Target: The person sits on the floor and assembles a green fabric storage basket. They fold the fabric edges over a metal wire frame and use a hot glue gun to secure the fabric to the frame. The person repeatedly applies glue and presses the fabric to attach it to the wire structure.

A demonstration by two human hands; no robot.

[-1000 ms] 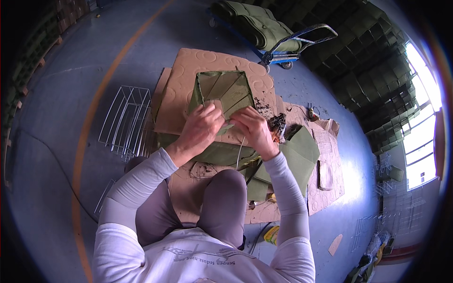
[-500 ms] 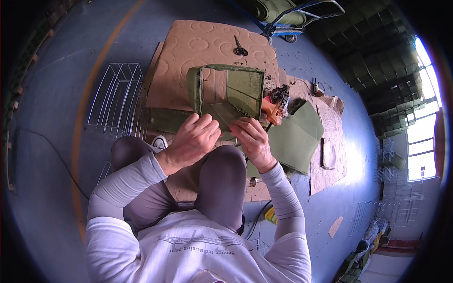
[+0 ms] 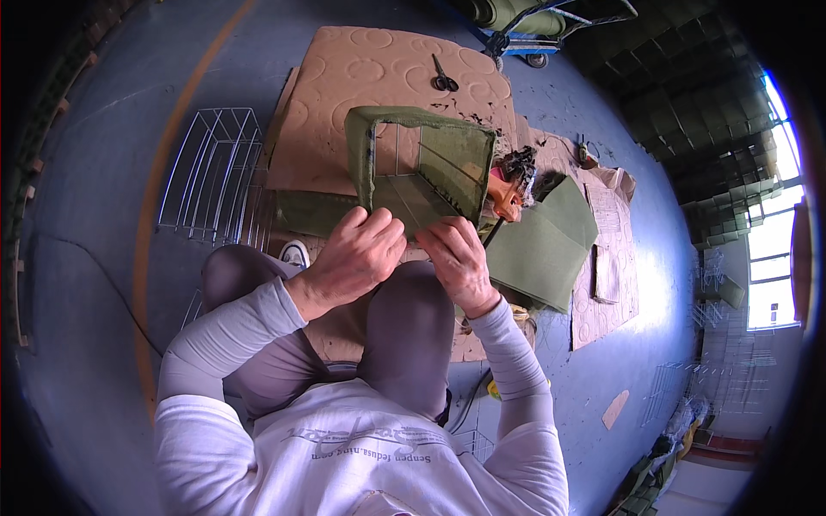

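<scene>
Before me stands a wire frame box covered in green fabric [image 3: 361, 142], its open side facing me and its wires showing inside. My left hand [image 3: 366, 249] pinches the near edge of the green fabric, fingers closed. Close beside it, my right hand [image 3: 458, 258] grips the same edge a little to the right, with fingertips pressed together. The fabric between the two hands is mostly hidden by my fingers. An orange-handled tool [image 3: 504, 194] with dark scraps around it lies just right of the box.
Cardboard [image 3: 344, 73] lies under the box, with black scissors [image 3: 443, 76] on it. A bare wire basket [image 3: 211, 172] stands on the left. Green fabric pieces [image 3: 546, 249] are at the right. A blue trolley [image 3: 525, 43] with green rolls stands at the back.
My right hand has moved slightly left and down, closer to my left hand along the fabric edge. The box's open side looks slightly wider in view.
</scene>
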